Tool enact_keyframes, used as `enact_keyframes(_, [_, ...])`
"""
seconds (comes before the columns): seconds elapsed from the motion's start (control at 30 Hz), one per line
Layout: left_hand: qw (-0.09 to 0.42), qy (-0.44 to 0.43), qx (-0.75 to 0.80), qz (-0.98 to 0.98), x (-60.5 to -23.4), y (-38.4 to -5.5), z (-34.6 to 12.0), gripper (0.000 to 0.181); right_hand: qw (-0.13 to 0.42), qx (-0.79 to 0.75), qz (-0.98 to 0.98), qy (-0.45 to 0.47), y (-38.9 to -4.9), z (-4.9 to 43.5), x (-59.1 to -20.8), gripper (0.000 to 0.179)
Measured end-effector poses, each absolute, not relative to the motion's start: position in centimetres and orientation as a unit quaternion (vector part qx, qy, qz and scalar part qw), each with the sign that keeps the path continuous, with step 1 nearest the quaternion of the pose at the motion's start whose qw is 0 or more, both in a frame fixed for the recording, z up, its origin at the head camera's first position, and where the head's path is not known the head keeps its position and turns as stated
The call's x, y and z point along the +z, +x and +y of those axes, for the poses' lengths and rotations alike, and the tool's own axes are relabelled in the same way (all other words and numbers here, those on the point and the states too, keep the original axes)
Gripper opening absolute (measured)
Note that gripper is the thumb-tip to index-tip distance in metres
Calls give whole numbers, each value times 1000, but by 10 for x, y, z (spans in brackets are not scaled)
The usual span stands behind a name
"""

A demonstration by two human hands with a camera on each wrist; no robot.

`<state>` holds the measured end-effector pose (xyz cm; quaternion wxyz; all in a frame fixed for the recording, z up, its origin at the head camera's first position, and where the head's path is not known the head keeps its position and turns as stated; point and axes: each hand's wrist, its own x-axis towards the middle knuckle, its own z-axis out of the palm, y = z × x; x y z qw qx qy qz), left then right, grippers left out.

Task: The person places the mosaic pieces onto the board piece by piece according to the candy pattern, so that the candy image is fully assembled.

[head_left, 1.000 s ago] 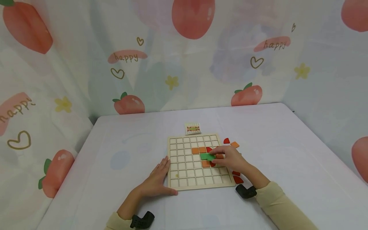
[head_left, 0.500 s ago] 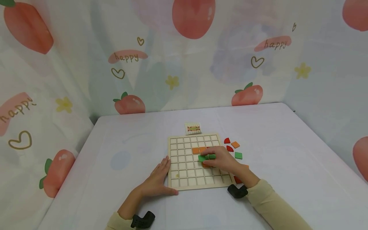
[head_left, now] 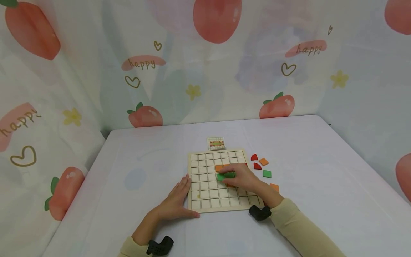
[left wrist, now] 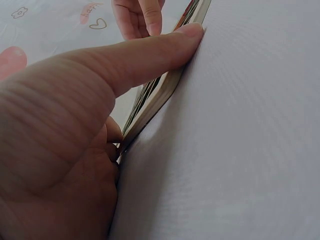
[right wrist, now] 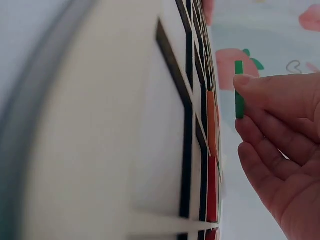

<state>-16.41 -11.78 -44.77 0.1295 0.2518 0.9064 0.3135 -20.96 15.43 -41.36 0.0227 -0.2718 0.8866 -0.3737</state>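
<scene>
Right hand (head_left: pixel 243 176): green tile (right wrist: pixel 239 102) in a pinch between thumb (right wrist: pixel 280 92) and fingers (right wrist: pixel 249 131), above the gridded board (head_left: pixel 208 194)

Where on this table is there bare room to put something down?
The table is bare between its left edge and the left hand, and between the loose tiles and its right edge. Crowded: just right of the board, where those tiles lie, and mid-board, around the right hand.

The table (head_left: pixel 298 142) is covered by a whitish cloth (head_left: pixel 205 235), on which a round pale blue patch (head_left: pixel 135 179) is seen. It is bordered behind and at both sides by a pastel fabric backdrop (head_left: pixel 224 92), printed with red peaches (head_left: pixel 217 21), yellow flowers (head_left: pixel 193 92), gold-outlined hearts (head_left: pixel 288 69) and the word "happy" (head_left: pixel 141 64) on pink smears.
</scene>
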Motion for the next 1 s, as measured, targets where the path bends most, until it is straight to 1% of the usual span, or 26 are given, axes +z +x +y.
enact_keyframes(0.27, [130, 251, 313, 907, -448, -164, -118, 120, 16, -352, 896, -269, -211, 150, -415, 25])
enact_keyframes(0.77, [130, 253, 310, 907, -449, -165, -118, 120, 17, -335, 913, -232, -213, 146, -416, 24])
enact_keyframes(1.0, [130, 254, 311, 906, -449, -164, -118, 120, 12, -323, 914, -247, -215, 146, -418, 25])
